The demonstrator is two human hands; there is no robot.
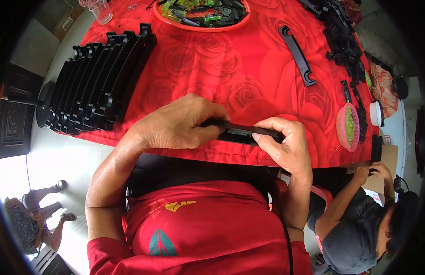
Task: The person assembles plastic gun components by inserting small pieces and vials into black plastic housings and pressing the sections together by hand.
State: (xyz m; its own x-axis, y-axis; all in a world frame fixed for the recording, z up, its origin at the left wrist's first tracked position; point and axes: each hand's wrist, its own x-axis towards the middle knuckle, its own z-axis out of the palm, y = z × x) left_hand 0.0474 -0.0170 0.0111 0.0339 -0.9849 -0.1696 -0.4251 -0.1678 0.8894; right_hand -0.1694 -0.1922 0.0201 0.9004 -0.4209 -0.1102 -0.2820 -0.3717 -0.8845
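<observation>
Near the front edge of the table, a long black plastic bar is held level between my two hands. My left hand grips its left end from above, the thumb and fingers closed and partly hiding that end. Fingers and thumb of my right hand pinch the bar's right end. The middle of the bar shows between them, with a slot-like hollow along it. A similar black bar with curved notches at its ends lies alone farther off to the right.
Several notched black bars stand in rows at the left. A red basin holds yellow-green and black pieces at the back, near a clear cup. Black parts and a pink basket lie right. A co-worker sits there, hands on a black part.
</observation>
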